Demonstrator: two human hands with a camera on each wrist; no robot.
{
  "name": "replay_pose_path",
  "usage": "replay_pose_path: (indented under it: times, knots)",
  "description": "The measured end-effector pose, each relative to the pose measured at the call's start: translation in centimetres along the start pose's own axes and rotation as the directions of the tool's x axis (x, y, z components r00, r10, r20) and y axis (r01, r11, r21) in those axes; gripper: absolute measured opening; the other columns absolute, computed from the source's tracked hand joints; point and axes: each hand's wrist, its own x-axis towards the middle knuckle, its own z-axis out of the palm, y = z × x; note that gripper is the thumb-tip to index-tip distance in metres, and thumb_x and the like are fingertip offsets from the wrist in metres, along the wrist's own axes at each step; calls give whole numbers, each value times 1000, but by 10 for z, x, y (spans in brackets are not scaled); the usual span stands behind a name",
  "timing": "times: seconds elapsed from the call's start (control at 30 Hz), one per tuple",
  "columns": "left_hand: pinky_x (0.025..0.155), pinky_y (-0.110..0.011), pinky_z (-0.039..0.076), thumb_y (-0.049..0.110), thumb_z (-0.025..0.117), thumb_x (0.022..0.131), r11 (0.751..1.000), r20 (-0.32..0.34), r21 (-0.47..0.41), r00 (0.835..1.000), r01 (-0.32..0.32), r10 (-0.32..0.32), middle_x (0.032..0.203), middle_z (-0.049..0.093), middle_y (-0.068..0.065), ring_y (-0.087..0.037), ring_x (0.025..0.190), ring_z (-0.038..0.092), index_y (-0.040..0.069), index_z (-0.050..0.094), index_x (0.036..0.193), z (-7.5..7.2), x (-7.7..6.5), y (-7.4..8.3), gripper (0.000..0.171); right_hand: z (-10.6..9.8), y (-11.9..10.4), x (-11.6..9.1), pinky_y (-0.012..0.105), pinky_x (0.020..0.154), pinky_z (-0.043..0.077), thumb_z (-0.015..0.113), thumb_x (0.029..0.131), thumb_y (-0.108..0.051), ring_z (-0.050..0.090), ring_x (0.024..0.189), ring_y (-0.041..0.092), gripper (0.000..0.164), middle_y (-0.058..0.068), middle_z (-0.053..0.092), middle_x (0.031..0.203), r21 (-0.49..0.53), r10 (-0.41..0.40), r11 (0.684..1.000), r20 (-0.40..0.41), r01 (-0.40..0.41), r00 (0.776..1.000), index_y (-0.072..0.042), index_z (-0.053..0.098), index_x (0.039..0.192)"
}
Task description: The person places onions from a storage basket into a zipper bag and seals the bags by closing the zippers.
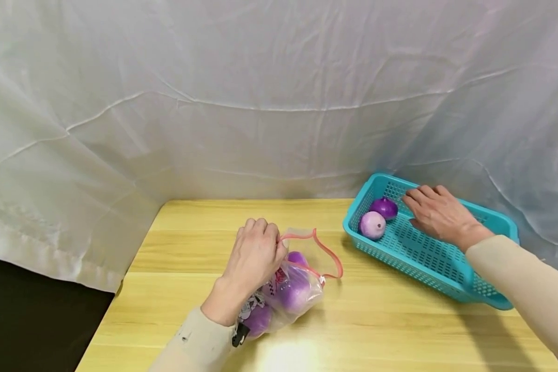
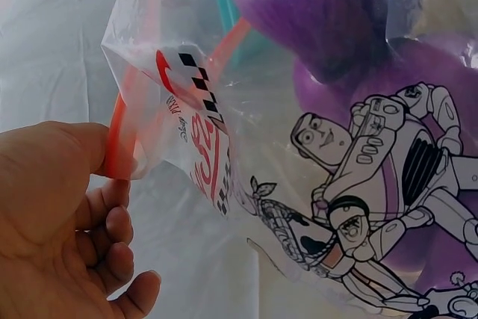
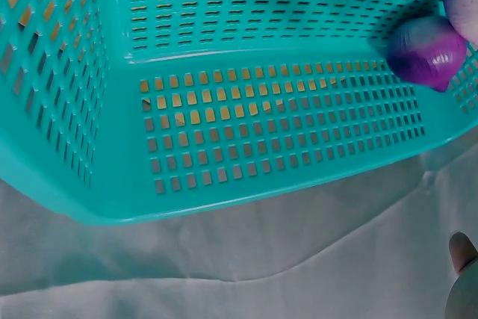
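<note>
My left hand (image 1: 256, 253) pinches the red-edged rim of a clear zip bag (image 1: 313, 290) between thumb and forefinger. Several purple onions (image 1: 295, 295) show through the plastic, and its mouth gapes toward the right. In the left wrist view, the bag's red zip strip (image 2: 122, 136) sits in the pinch while the other fingers curl loosely below. Over the turquoise basket (image 1: 420, 250) hovers my right hand (image 1: 439, 217), holding nothing, fingers relaxed. A dark purple onion (image 1: 384, 208) and a paler onion (image 1: 372, 226) lie together at the basket's left end.
A light wooden table (image 1: 186, 248) carries the bag and basket. Behind it hangs a pale cloth curtain (image 1: 260, 139), close to the basket's far rim. Cartoon figures (image 2: 373, 155) are printed on the bag. A dark area (image 1: 37, 315) lies beyond the table's left edge.
</note>
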Motion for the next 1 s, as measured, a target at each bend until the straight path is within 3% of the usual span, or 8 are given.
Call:
replay_pose_path:
  times: [0.43,0.73,1.0]
  knots:
    - [69,-32,36,22,66,91,1000,22,0,1000,16,-16,78,51,1,-23,75,43,14,60,79,0,-5,2,16,18,-9,12,54,94,49,86,82,-37,54,125,42,73,22,59,137,-42,-32,998,66,35,997,-1,57,138]
    - [69,-33,37,20,65,91,1000,29,-6,999,24,-24,79,51,1,-21,76,43,14,60,80,1,-8,2,14,33,-24,20,57,102,47,88,80,-43,52,128,41,79,19,59,140,-38,-129,991,55,132,990,-3,57,141]
    - [69,-33,38,19,64,91,1000,23,-9,1000,20,-20,79,52,1,-21,76,44,14,60,80,0,-7,4,13,41,-36,23,54,98,48,89,76,-50,54,127,40,87,19,58,141,-31,-181,983,26,182,983,-4,56,142]
